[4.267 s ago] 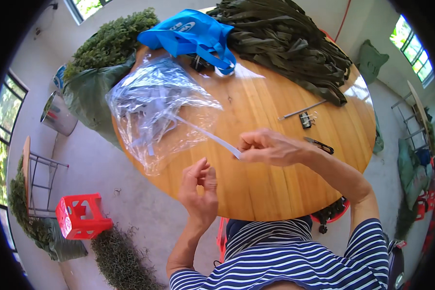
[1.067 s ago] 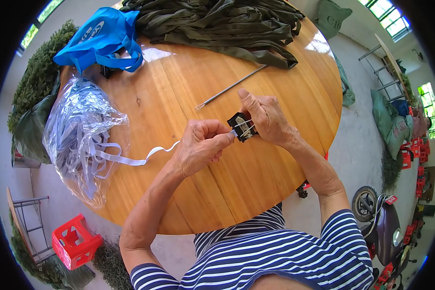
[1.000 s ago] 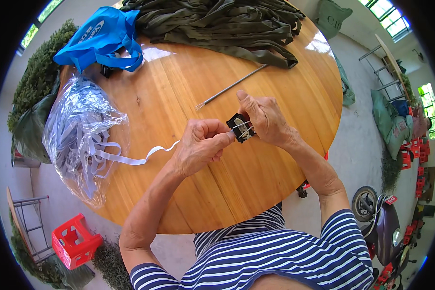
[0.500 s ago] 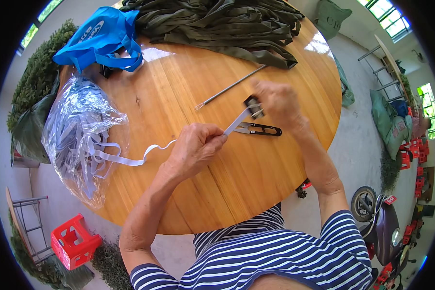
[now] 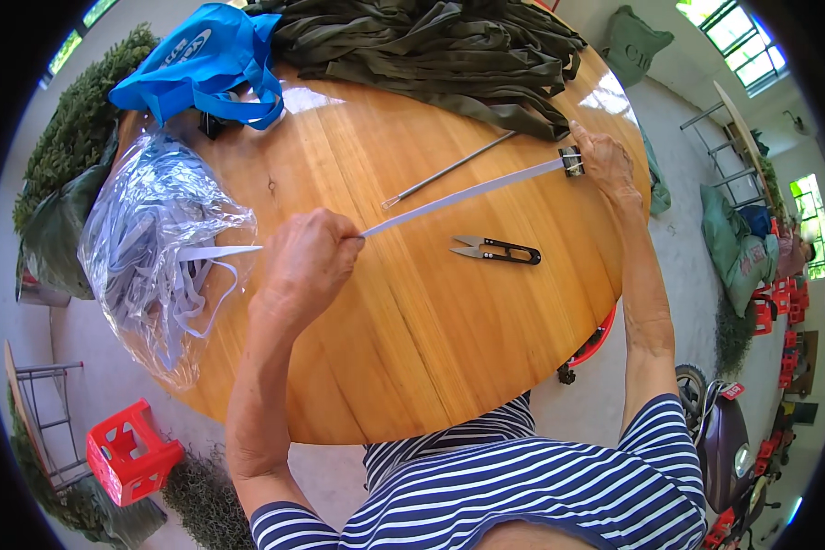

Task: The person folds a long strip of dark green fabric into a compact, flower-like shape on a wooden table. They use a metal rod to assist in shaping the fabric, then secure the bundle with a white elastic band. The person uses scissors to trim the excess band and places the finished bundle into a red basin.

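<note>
A white elastic band (image 5: 467, 195) stretches taut across the table between my two hands. My left hand (image 5: 310, 261) is closed around it, and a further stretch runs left from that hand to the clear plastic bag (image 5: 147, 220), which holds more white band. At the band's far right end sits a small black clip (image 5: 571, 161) that looks like a binder clip. Fingers of my right hand (image 5: 607, 165) close on the clip's right side. Below the band lie thread snips (image 5: 500, 250) with black handles. Above it rests a thin metal rod (image 5: 454, 170) with a wire loop at one end.
Dark olive fabric strips (image 5: 431, 55) are heaped along the table's far edge. A blue tote bag (image 5: 202, 69) stands at the far left. Around the round wooden table (image 5: 403, 367) are a red plastic stool (image 5: 133, 454), a motorbike (image 5: 729, 449) and green sacks (image 5: 738, 243).
My right hand has moved right and away with the clip, and the band between my hands has grown longer. My left hand has shifted left. The loose band near the bag has lifted.
</note>
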`<state>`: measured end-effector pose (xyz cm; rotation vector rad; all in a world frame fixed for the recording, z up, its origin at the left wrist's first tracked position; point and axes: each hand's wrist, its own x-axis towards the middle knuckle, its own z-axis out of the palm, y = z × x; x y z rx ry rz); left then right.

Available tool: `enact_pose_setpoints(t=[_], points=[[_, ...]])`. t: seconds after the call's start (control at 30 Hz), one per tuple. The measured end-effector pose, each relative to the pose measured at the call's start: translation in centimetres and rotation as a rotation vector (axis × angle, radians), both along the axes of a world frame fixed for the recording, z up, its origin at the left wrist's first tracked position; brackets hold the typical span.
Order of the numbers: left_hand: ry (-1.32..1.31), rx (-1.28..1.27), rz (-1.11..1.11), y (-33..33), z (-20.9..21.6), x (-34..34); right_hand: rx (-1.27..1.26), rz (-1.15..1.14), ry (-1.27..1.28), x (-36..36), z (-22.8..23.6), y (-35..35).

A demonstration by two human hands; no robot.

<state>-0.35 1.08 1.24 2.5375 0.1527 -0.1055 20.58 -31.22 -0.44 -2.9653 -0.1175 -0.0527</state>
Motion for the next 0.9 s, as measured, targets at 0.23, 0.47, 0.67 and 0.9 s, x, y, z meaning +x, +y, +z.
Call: enact_pose_setpoints(t=[0.23, 0.47, 0.67, 0.9], points=[[-0.079, -0.109, -0.052, -0.2, -1.7, -0.4, 0.239, 0.827, -0.393, -8.1, 1.0, 9.3], [-0.112, -0.144, -0.101, -0.6, -1.5, 0.2, 0.302, 1.241, -0.075, -11.9, -1.8, 14.0], [-0.08, -0.284, -0.168, -1.2, -2.4, 0.3, 0.279, 1.206, -0.105, -13.3, -1.3, 11.8], [0.215, -0.297, -0.194, 0.6, -0.6, 0.6, 0.223, 0.868, -0.142, -8.4, 0.6, 4.0]])
